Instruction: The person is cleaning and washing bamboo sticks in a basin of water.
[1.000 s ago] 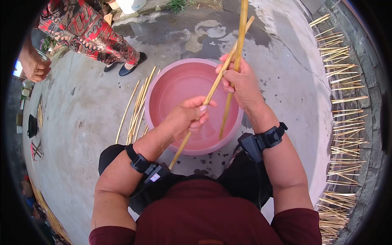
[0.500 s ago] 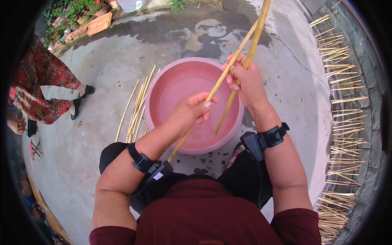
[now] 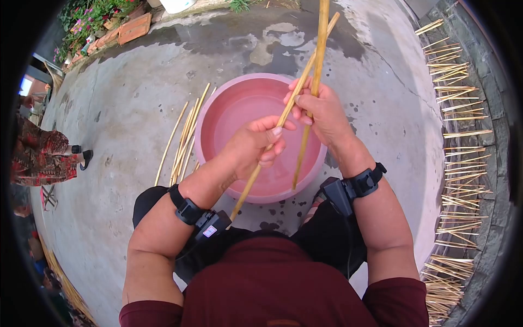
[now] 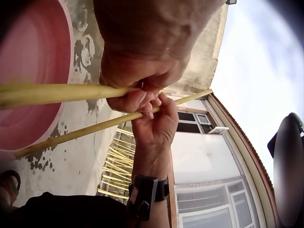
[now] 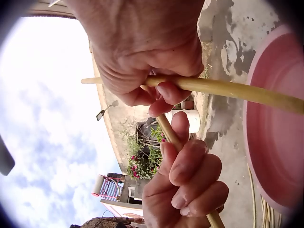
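Observation:
Over a pink round basin (image 3: 215, 169), both hands hold long, slender yellow stalks. My left hand (image 3: 255, 144) grips one stalk (image 3: 248, 188) between thumb and curled fingers; it slants from near my lap up to the right. A second stalk (image 3: 303, 153) is pinched in my right hand (image 3: 322, 111), its lower end over the basin and its upper end leaving the view at the top. The two stalks cross just above the right hand. In the right wrist view, the left fingers (image 5: 190, 166) wrap their stalk close below the right fingertips.
Several loose stalks (image 3: 182, 144) lie on the concrete left of the basin. Many more stalks (image 3: 457, 188) are laid out in small bunches along the stone edge at right. Another person in patterned trousers (image 3: 46, 161) stands at far left. Flower pots (image 3: 111, 23) line the back.
The other person has walked away to the left. The stalks tipped right, then swung back left; both hands have shifted slightly forward and keep their grips.

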`<state>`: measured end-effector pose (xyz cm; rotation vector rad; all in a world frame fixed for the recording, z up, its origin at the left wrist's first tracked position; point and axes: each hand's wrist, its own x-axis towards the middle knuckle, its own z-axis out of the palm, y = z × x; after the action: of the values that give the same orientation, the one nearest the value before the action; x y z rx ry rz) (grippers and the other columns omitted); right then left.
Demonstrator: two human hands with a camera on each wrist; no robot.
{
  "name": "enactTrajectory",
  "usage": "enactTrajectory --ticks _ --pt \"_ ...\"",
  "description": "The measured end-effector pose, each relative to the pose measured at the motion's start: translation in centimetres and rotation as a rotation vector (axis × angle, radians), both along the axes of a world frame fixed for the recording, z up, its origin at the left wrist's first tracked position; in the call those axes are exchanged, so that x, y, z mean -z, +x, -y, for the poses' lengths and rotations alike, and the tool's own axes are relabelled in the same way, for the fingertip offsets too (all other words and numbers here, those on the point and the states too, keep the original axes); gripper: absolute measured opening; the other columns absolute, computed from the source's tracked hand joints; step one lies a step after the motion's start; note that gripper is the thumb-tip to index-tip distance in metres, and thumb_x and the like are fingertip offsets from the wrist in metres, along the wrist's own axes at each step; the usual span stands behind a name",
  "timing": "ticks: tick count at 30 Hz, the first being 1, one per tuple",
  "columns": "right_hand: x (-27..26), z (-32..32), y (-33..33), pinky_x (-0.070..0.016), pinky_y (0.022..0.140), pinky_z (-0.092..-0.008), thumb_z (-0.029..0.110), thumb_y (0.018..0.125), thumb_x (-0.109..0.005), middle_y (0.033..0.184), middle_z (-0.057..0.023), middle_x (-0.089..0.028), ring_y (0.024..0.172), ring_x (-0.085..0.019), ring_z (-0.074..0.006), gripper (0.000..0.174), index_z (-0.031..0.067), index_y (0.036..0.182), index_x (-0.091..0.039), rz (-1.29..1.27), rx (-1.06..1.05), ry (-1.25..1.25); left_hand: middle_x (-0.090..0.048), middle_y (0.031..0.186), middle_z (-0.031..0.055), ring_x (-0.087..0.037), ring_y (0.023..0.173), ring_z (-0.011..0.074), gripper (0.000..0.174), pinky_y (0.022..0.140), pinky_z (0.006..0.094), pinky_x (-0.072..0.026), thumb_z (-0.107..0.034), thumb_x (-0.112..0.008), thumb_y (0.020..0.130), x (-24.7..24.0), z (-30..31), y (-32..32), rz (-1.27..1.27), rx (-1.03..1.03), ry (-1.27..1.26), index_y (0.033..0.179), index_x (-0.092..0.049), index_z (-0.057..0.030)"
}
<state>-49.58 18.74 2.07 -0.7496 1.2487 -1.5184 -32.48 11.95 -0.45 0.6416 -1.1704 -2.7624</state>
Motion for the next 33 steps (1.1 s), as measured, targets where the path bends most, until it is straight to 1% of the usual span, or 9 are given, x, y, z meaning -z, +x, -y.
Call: enactTrajectory --ticks 2,4,7,8,13,18,24,28,33 --pt "-0.3 0.1 -0.4 -0.0331 0.046 -0.0187 0.0 0.082 -0.048 0.089 -0.0128 -0.06 0.058 -0.049 -0.0077 0.022 -0.0016 0.104 -0.051 -0.021 0.016 -0.009 -0.054 0.07 0.0046 -0.041 0.048 0.0081 0.023 0.045 0.0217 -0.0308 -0.019 -0.043 0.098 -0.4 -0.4 0.0 0.02 -0.027 -0.01 0.112 -0.052 -0.0036" --pt "-0.9 0.2 -2.0 -0.0331 0.046 -0.0192 0.0 0.083 -0.048 0.088 -0.0133 -0.059 0.057 -0.047 -0.0075 0.021 -0.0021 0.103 -0.051 -0.014 0.175 -0.094 -0.056 0.07 0.0058 -0.045 0.05 0.0093 0.023 0.047 0.0231 -0.0327 -0.02 -0.041 0.099 -0.9 -0.9 -0.1 0.068 -0.066 -0.027 0.109 -0.054 -0.0038" --pt "-2.0 0.0 -5.0 -0.0333 0.044 -0.0202 -0.001 0.081 -0.049 0.085 -0.0138 -0.058 0.055 -0.047 -0.0076 0.021 -0.0035 0.101 -0.05 -0.026 0.356 -0.173 -0.052 0.065 0.0038 -0.039 0.048 0.0076 0.025 0.045 0.022 -0.0296 -0.023 -0.038 0.1 1.0 -0.3 0.4 0.139 0.05 -0.17 0.104 -0.056 -0.005" --pt "-2.2 -0.1 -5.6 -0.0334 0.043 -0.0206 -0.001 0.08 -0.049 0.084 -0.0139 -0.058 0.055 -0.047 -0.0078 0.021 -0.004 0.1 -0.05 -0.033 0.406 -0.193 -0.05 0.064 0.0034 -0.037 0.046 0.0075 0.026 0.043 0.0218 -0.028 -0.024 -0.038 0.1 1.4 -0.1 0.5 0.132 0.056 -0.152 0.102 -0.055 -0.0047" --pt "-1.5 0.1 -4.6 -0.0331 0.043 -0.0206 -0.001 0.079 -0.048 0.088 -0.0136 -0.056 0.054 -0.045 -0.0074 0.027 -0.0033 0.106 -0.046 0.025 0.37 -0.196 -0.043 0.058 0.0016 -0.027 0.041 0.0064 0.026 0.038 0.0215 -0.0208 -0.024 -0.036 0.101 0.9 -1.0 0.3 0.151 0.0 -0.149 0.097 -0.053 -0.0044" --pt "-0.9 -0.2 -4.4 -0.0332 0.044 -0.0208 0.0 0.079 -0.05 0.088 -0.0119 -0.057 0.054 -0.046 -0.0077 0.026 -0.0018 0.105 -0.047 0.046 0.329 -0.079 -0.044 0.057 0.0019 -0.027 0.04 0.0066 0.026 0.038 0.0216 -0.0214 -0.025 -0.036 0.101 0.6 -1.1 0.4 0.173 0.033 -0.1 0.097 -0.052 -0.0047" --pt "0.8 -0.4 0.8 -0.0309 0.043 -0.0194 -0.002 0.079 -0.047 0.086 -0.0119 -0.058 0.056 -0.048 -0.0082 0.023 -0.0006 0.102 -0.049 0.038 0.083 0.074 -0.045 0.057 0.0028 -0.027 0.039 0.0075 0.025 0.037 0.0228 -0.0217 -0.027 -0.037 0.1 0.5 -0.4 0.3 0.17 -0.02 -0.075 0.099 -0.05 -0.0052" --pt "0.3 -0.3 0.2 -0.0319 0.044 -0.0188 -0.002 0.079 -0.049 0.087 -0.0121 -0.059 0.057 -0.049 -0.0083 0.023 -0.0008 0.102 -0.051 0.061 0.067 0.067 -0.046 0.057 0.0033 -0.028 0.038 0.0078 0.024 0.036 0.0227 -0.0218 -0.025 -0.037 0.1 -0.1 -0.1 0.2 0.14 -0.013 0.023 0.1 -0.049 -0.005" --pt "0.3 -0.1 -0.3 -0.0315 0.044 -0.0183 0.001 0.08 -0.051 0.086 -0.0099 -0.059 0.058 -0.05 -0.0077 0.022 -0.0002 0.102 -0.052 0.053 0.074 0.031 -0.046 0.058 0.0034 -0.027 0.038 0.0069 0.024 0.037 0.0223 -0.0201 -0.025 -0.034 0.1 -0.8 -0.1 0.0 0.115 -0.012 0.006 0.099 -0.049 -0.0066"
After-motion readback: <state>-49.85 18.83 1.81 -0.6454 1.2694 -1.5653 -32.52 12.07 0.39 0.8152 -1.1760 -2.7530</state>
